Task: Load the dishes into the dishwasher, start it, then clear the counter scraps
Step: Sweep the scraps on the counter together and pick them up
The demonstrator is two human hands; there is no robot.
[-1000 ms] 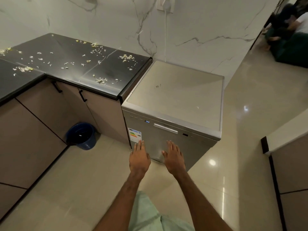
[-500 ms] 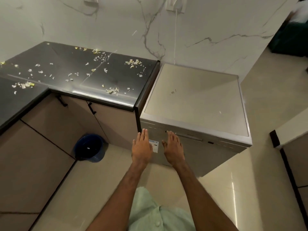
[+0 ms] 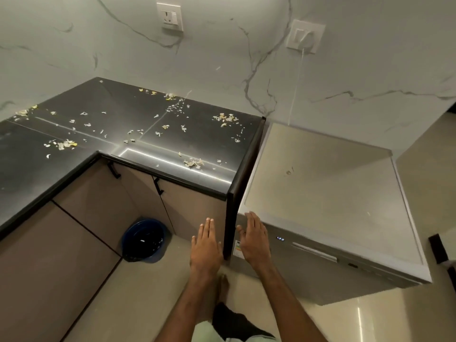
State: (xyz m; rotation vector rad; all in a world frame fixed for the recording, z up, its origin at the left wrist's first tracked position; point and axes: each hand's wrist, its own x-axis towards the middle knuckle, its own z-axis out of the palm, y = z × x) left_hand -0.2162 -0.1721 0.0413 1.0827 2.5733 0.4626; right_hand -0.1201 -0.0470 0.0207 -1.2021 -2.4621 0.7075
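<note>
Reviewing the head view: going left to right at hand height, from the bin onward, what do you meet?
From the left: blue bin → left hand → black counter end panel → right hand → dishwasher display → dishwasher door handle.

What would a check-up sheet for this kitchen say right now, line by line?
Surface: black counter, littered all over.
Job's things: dishwasher with its door shut and its small display lit; pale scraps scattered on the counter; no dishes seen.
Clutter: a speck on the dishwasher's top.
Grips: left hand and right hand both straight-fingered, holding nothing, near the dishwasher's left front corner.
Cables: white cord runs from a wall socket down behind the dishwasher.
Surroundings: blue bin in the corner by the cupboards; marble wall.
</note>
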